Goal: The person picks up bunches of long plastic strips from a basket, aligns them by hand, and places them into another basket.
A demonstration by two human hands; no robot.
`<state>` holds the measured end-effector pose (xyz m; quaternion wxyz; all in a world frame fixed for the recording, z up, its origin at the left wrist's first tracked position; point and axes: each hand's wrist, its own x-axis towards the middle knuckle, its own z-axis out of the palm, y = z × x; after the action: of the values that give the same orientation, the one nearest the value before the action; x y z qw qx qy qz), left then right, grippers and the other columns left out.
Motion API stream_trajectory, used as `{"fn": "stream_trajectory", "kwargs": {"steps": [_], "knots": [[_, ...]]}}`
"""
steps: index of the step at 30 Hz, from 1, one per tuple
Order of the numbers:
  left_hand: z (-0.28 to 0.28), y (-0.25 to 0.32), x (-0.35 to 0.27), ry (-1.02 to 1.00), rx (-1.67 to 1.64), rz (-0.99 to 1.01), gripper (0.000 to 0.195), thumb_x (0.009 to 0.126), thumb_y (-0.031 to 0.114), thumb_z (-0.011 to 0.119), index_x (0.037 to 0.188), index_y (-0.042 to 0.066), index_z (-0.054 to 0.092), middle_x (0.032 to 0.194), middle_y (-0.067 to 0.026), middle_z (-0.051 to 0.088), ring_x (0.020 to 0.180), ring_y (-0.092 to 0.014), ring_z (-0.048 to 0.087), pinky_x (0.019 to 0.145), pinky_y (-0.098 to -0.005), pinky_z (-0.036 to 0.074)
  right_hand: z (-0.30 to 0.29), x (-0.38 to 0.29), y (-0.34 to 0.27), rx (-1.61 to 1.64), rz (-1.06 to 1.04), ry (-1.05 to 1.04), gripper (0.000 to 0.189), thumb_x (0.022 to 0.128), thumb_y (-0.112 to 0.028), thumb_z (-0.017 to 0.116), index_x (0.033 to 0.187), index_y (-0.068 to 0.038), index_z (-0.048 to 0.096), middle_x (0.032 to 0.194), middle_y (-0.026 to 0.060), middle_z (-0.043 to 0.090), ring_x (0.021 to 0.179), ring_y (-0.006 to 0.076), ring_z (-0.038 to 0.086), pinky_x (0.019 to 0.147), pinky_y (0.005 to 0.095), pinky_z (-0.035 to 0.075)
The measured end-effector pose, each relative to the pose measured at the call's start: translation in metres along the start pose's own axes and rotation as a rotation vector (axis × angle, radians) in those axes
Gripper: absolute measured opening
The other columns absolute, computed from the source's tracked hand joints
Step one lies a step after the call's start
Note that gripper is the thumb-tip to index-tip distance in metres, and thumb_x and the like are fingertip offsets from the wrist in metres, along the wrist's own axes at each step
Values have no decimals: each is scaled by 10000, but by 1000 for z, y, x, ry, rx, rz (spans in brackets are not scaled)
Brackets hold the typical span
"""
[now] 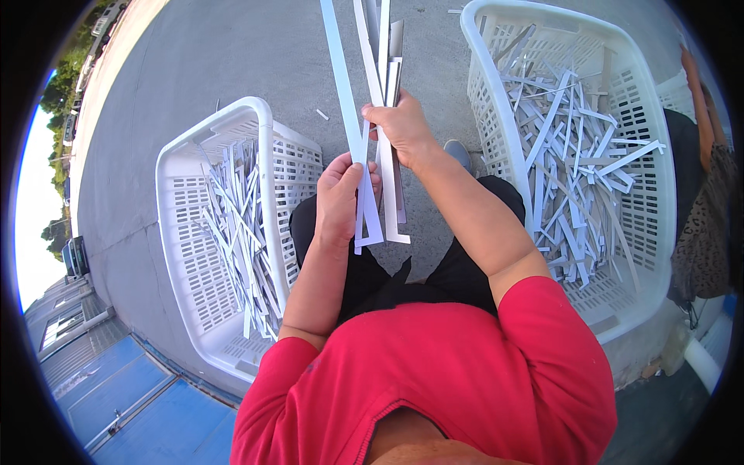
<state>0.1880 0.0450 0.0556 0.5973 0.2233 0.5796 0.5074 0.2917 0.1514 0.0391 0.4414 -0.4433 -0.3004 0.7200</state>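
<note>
My right hand [404, 129] is closed around a bundle of long, narrow strips [387, 68], white and grey, that look like paper or thin card. One strip in the bundle has an L-shaped lower end near my lap. Lower and to the left, my left hand [342, 189] pinches a pale strip [342, 75] between thumb and fingers. This strip runs up past the top of the view. Beneath the left thumb, narrow pieces spread into a thin triangle with a cross-piece at the bottom. The fingers of my left hand are partly hidden behind the strips.
A white slatted plastic basket [268, 125] with many strips stands to my left. A larger one [494, 87], also holding strips, stands to my right. Concrete ground [232, 52] bears a few loose scraps. Another person's arm [697, 110] shows at the far right; blue panels [139, 401] lie lower left.
</note>
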Motion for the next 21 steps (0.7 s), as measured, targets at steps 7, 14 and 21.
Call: {"fn": "stream_trajectory", "kwargs": {"steps": [7, 14, 21], "knots": [[-40, 16, -20, 223, 7, 272, 166, 902, 89, 508, 1040, 1, 537, 857, -63, 601, 712, -116, 578, 636, -234, 483, -9, 8, -2, 115, 19, 66, 325, 742, -25, 623, 1025, 40, 477, 854, 115, 576, 670, 162, 588, 537, 287, 508], [-169, 58, -40, 558, 173, 543, 167, 918, 54, 473, 1052, -30, 525, 915, -93, 598, 762, -133, 580, 663, -249, 479, -15, 13, 6, 159, 136, -33, 268, 764, 10, 646, 972, 35, 479, 813, 109, 568, 636, 157, 592, 497, 265, 504], [-299, -12, -91, 777, 650, 180, 299, 849, 47, 438, 1103, -69, 544, 986, -117, 611, 824, -167, 601, 764, -283, 480, -12, 10, 6, 111, 158, -56, 321, 755, -3, 638, 1022, 51, 467, 848, 119, 561, 683, 170, 594, 544, 283, 511]]}}
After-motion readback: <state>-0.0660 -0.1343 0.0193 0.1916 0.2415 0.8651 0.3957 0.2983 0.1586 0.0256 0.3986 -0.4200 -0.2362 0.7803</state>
